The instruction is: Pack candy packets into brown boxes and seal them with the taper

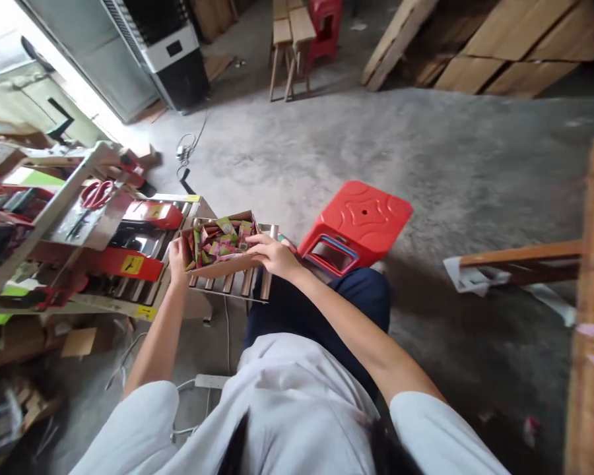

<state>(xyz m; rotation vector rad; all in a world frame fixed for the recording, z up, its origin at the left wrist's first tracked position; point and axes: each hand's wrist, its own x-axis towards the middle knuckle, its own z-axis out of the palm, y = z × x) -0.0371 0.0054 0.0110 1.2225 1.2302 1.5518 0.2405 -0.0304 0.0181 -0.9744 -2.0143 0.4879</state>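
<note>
An open cardboard box (pixel 228 264) filled with several small pink and green packets (pixel 221 239) rests on the metal rollers (pixel 237 284) of a conveyor. My left hand (pixel 177 258) grips the box's left end. My right hand (pixel 273 254) holds its right side, fingers curled over the rim near the packets. Both arms reach forward from my white sleeves.
A red-and-silver sealing machine (pixel 129 237) with red scissors (pixel 97 194) on it stands left of the box. A tipped red plastic stool (pixel 361 221) lies to the right. Wooden benches (pixel 290 39), stacked boards (pixel 499 46) and a fan unit (pixel 171 49) stand further off on the concrete floor.
</note>
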